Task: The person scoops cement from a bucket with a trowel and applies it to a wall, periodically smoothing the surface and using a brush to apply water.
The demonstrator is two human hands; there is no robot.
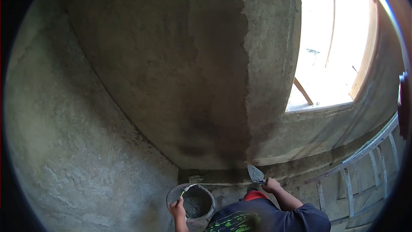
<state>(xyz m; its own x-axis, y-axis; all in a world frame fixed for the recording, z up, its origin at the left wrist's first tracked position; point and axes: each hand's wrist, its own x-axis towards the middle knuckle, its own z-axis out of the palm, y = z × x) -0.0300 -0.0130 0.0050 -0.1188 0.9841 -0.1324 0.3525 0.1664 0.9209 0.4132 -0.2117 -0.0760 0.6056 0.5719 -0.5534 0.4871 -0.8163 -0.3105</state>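
Observation:
My left hand [177,208] is closed around the handle of a small tool [186,189] with a pale end, at the left rim of a round bucket [211,208]. Grey wet mortar [195,204] lies in the bucket. To the right, my right hand [271,185] grips the handle of a pointed trowel [255,174]. Its blade has grey mortar on it and is close to the foot of the wall [214,103].
A bright window opening [330,38] with a wooden frame is at the upper right. A metal ladder [346,184] lies along the lower right. Another plastered wall [86,146] meets the first in a corner at left.

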